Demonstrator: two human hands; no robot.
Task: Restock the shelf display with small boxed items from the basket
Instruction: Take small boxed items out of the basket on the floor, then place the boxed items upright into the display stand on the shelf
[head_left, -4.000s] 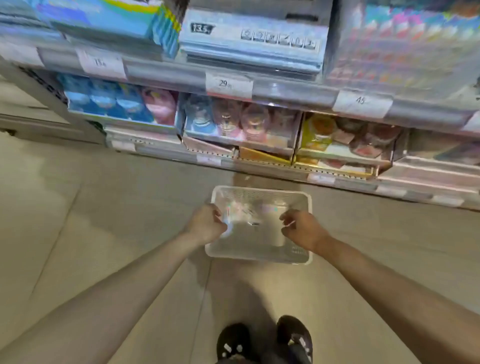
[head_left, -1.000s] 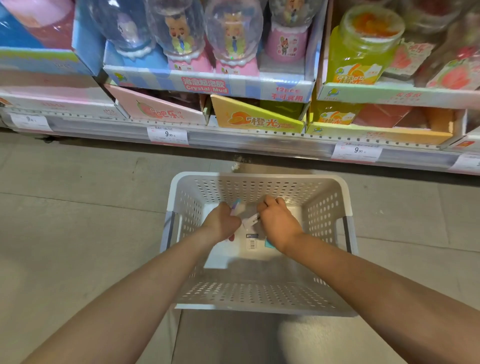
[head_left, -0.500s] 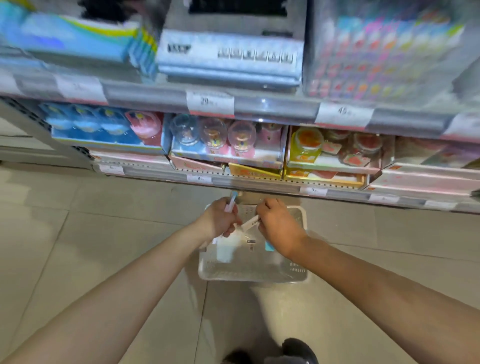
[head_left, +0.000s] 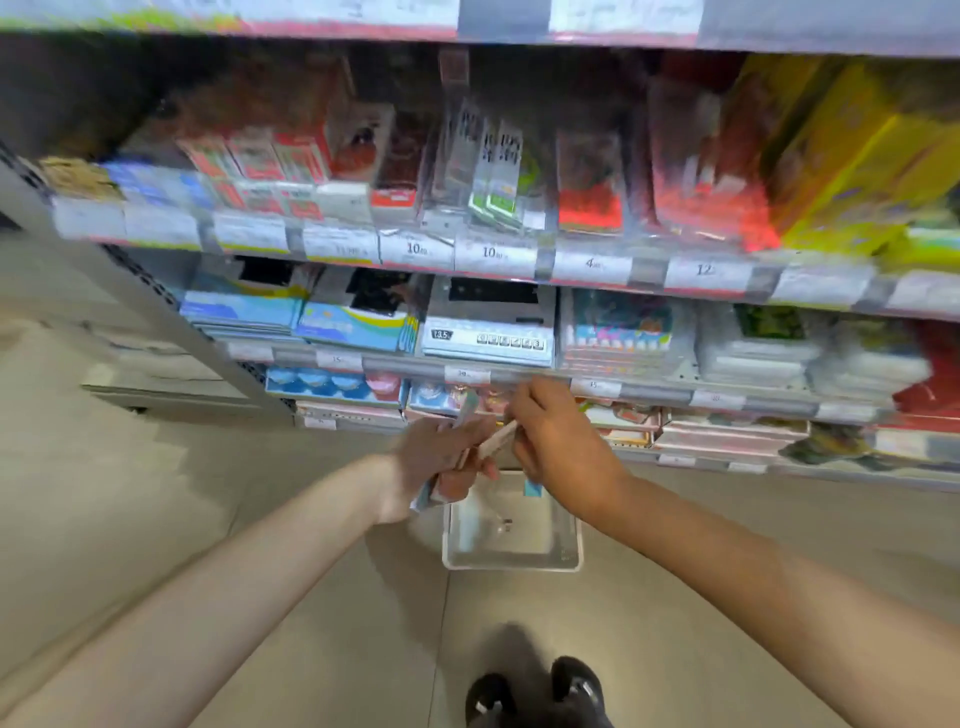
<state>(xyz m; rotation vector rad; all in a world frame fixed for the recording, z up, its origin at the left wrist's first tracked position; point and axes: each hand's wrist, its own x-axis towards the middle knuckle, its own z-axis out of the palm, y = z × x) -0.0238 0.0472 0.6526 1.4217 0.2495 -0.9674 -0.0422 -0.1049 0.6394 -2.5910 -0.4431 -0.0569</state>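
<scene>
Head view, frame centre: left hand (head_left: 441, 462) curls round a small stack of slim boxed items (head_left: 465, 415), pastel top edge poking above the knuckles, lower ends showing under the palm. Right hand (head_left: 558, 441) sits just beside it, thumb and fingers pinching one slim pale box (head_left: 498, 439) that angles toward the left hand. Both hands are raised in front of the lower shelf edges. Below them, white perforated basket (head_left: 511, 558) on the tiled floor (head_left: 156, 493); contents blurred, a few small pieces at most. Upper half of frame: stocked shelves (head_left: 467, 260) with price tags, heavily motion-blurred. Bottom centre: black shoes (head_left: 540, 691).
</scene>
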